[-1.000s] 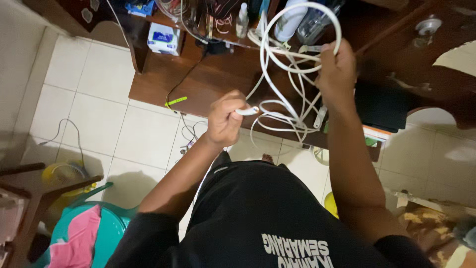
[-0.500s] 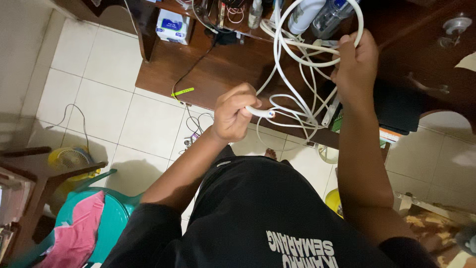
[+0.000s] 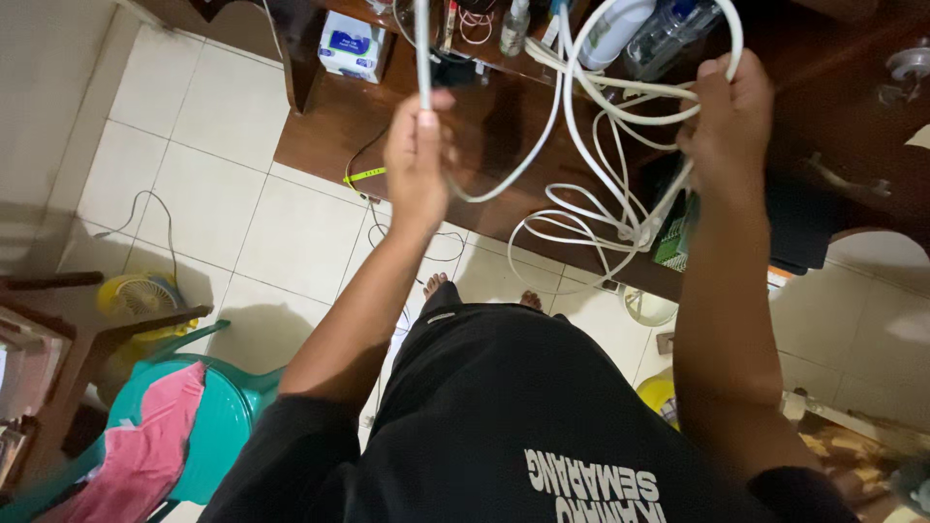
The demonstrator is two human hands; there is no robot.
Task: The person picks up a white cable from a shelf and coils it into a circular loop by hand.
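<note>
A long white cable (image 3: 620, 208) hangs in tangled loops over the dark wooden surface (image 3: 484, 126), strung between both hands. The right hand (image 3: 731, 121) has its fingers closed round a bundle of coils, held up near the bottles (image 3: 639, 29). The left hand (image 3: 418, 160) is raised, fingers clenched on a straight stretch of the cable running up out of view. A small white box (image 3: 349, 46) sits on the surface's far left. Down on the tiled floor (image 3: 194, 165) stands a teal plastic chair (image 3: 208, 426) with a pink cloth (image 3: 145, 455).

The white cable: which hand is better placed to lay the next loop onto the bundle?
Probably the left hand: it grips the free stretch of the cable, so it can swing it over. The right hand is busy holding the coils.
</note>
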